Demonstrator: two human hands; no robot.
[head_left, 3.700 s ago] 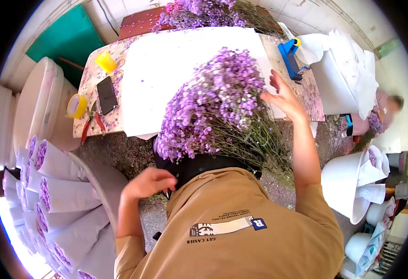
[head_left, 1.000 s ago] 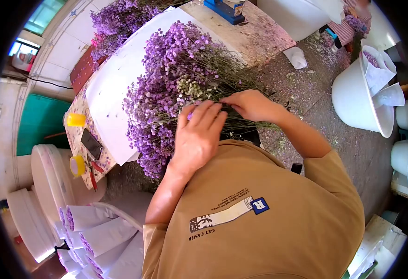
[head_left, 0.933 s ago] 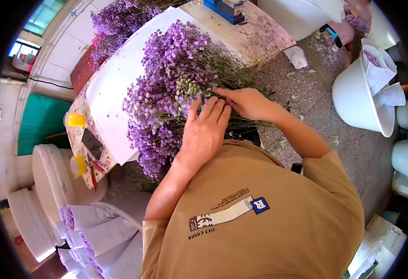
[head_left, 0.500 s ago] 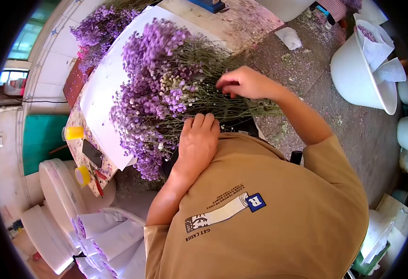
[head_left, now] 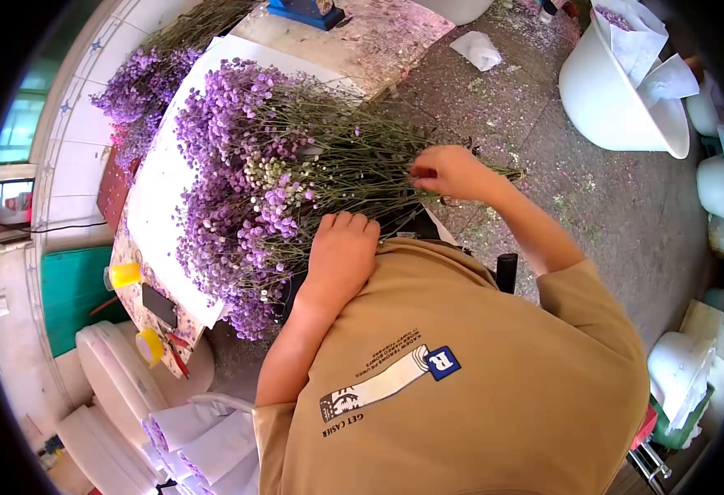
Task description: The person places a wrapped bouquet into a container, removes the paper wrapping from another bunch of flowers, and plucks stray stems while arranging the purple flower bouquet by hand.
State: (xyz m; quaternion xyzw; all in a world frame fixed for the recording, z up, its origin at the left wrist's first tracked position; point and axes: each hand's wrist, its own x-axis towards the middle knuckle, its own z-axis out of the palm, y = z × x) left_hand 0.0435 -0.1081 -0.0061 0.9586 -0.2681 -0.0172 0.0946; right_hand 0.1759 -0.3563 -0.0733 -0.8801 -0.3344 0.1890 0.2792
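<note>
A large bunch of purple flowers (head_left: 242, 177) with small clusters of blooms, a few of them whitish, lies across my lap and the table edge. Its long thin green stems (head_left: 362, 153) point to the right. My left hand (head_left: 344, 252) is closed over the near side of the bunch, just below the blooms, its fingertips hidden among the stems. Near the cut ends, my right hand (head_left: 452, 172) pinches at the stems with its fingers curled. How many stems it grips cannot be made out.
White paper (head_left: 157, 202) lies under the blooms on the table. A phone (head_left: 160, 305), yellow tape rolls (head_left: 150, 347) and red-handled cutters (head_left: 179, 361) sit at its left edge. Paper-wrapped bunches (head_left: 221, 445) stand lower left. A white tub (head_left: 605, 103) stands right on the littered floor.
The view has shifted a little. My right hand has moved down and right along the stems toward their ends. The upper blooms, blurred before, now lie still; my left hand keeps its place on the bunch.
</note>
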